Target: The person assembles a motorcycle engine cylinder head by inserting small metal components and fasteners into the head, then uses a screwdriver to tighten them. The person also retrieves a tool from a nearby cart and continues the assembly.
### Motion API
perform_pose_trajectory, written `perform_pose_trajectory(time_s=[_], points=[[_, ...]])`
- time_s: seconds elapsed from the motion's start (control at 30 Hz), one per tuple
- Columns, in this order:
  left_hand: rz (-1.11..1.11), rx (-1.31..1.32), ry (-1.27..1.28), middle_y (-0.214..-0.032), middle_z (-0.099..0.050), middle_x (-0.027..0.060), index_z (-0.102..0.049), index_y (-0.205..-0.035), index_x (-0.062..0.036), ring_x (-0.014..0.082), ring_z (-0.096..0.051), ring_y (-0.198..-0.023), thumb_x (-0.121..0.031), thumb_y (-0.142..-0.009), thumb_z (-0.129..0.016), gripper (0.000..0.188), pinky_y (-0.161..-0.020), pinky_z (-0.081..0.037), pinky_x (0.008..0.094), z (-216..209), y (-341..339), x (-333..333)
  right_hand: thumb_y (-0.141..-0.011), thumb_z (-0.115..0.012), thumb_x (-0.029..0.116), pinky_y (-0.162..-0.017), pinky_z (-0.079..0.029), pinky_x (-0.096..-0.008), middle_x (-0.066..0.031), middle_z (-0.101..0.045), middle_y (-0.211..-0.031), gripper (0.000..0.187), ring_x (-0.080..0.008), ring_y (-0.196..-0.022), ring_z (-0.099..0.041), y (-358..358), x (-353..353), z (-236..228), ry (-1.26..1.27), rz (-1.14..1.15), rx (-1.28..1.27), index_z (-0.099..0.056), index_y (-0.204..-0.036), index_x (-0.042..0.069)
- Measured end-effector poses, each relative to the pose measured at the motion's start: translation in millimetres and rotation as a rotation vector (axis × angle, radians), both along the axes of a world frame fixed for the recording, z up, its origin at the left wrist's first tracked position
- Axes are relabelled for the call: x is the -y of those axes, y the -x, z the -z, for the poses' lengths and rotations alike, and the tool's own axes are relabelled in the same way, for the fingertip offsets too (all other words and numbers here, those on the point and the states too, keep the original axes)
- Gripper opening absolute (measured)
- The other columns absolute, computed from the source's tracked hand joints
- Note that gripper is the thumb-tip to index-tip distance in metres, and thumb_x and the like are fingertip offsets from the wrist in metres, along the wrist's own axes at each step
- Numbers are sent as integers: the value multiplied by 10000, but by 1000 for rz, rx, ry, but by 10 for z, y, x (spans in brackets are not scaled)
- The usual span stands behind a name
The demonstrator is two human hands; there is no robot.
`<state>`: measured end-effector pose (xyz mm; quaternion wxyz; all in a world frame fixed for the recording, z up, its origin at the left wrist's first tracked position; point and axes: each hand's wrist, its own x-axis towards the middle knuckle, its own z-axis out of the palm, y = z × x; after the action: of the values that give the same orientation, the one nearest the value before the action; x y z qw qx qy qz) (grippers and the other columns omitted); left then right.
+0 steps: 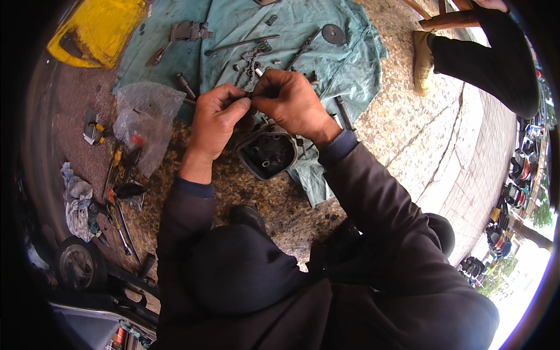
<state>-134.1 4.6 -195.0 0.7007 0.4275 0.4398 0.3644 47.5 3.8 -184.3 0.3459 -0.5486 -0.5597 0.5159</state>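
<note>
Both hands meet above a grey metal engine part (267,155) with a cavity and several holes, which looks like a cylinder head. My left hand (213,118) is closed, its thumb and fingertips pinched together. Against it, my right hand (293,104) is closed too, its fingers curled inward. Whatever sits between the fingertips is small, dark and mostly hidden. A white tip (258,72) shows beside the right fingers; its kind is unclear. On the teal cloth (361,58) beyond lie a toothed sprocket (333,34), a coil spring (270,20), a chain (249,58) and a long rod (242,45).
Left of the cloth are a yellow plastic panel (96,32), a clear plastic bag (146,108) and a crumpled rag (77,198). Several hand tools (121,224) lie near a small wheel (80,265). At the upper right, another person's shoe (424,61) stands on the stone floor.
</note>
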Motion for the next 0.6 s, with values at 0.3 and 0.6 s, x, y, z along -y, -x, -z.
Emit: perform_pose_trajectory(time_s=[0.3,0.6], points=[[-1,187,269,-787,-650,25,-623,-926,-41,97,-606,-615,-124,-940,-620,84,-544,-479,241,-21,76,-41,-822,-682,39,-657,-503,-279,-39,-643,-759,56,-116,-715,-594,51,57,57,-29,-4,-88,-641,-841,6],[12,261,283,-762,-623,12,-606,-926,-50,90,-567,-593,-140,-929,-609,90,-518,-455,242,-45,150,-47,-859,-668,-11,-686,-492,-244,0,-622,-809,50,-59,-778,-555,169,154,90,-186,56,-135,-623,-870,8]])
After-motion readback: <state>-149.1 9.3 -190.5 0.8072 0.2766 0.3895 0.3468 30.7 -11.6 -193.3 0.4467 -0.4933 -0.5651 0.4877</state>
